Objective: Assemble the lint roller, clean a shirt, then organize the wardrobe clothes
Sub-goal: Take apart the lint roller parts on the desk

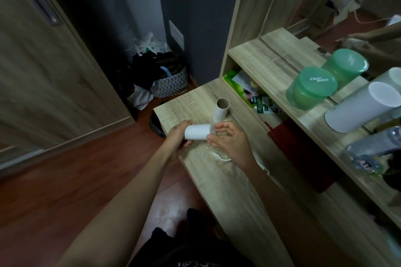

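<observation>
Lint roll [196,132], white: gripped round left end by left hand [175,136], pinched at right rim by right hand [232,141]. Judged light, stiff, sticky-faced; best taken by ends.

A light wood-grain wardrobe door [43,60] with a dark recessed handle [41,4] fills the left of the frame. The floor [65,180] at lower left is reddish-brown wood. A dark grey wall [195,6] with a pale wall plate [176,33] stands at top centre. At right are a matching desk [227,191], a shelf [267,65] and a mirror [325,2]. The light is dim.
</observation>
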A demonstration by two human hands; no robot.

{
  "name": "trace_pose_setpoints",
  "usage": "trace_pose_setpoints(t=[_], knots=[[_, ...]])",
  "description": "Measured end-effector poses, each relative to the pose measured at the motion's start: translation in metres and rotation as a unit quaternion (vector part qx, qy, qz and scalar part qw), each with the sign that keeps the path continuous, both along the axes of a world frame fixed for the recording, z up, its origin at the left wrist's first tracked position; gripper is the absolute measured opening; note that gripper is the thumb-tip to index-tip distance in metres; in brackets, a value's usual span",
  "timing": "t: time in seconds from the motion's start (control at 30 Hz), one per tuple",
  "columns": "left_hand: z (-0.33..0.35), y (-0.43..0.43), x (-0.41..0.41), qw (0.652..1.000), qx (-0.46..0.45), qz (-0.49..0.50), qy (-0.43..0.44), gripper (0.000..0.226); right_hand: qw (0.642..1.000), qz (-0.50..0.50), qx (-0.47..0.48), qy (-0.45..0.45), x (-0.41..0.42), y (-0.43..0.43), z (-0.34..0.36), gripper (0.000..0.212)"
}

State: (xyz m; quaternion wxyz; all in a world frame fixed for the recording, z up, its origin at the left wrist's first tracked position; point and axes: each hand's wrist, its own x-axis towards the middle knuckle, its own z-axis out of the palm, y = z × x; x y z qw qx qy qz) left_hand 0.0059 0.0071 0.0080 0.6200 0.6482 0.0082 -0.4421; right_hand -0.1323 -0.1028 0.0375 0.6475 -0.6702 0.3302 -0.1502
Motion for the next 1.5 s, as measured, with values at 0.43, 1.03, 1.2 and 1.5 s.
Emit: trace_pose_setpoints(t=[0.43,1.03,1.2,1.5], knots=[[0.001,-0.002,0.008,0.999,-0.029,-0.021,-0.015,0.022,0.998,0.04,-0.02,0.034,-0.001,-0.011,0.0,0.044],[-0.002,-0.006,0.008,0.998,-0.014,-0.05,-0.03,0.022,0.997,0.073,0.02,0.034,-0.004,-0.017,0.002,0.044],[0.001,-0.005,0.009,0.996,-0.012,-0.08,-0.03,0.023,0.995,0.093,-0.006,0.037,-0.004,-0.018,0.009,0.033],[0.002,-0.004,0.01,0.996,-0.009,-0.081,-0.032,0.024,0.997,0.073,-0.006,0.028,0.0,-0.018,-0.001,0.035]])
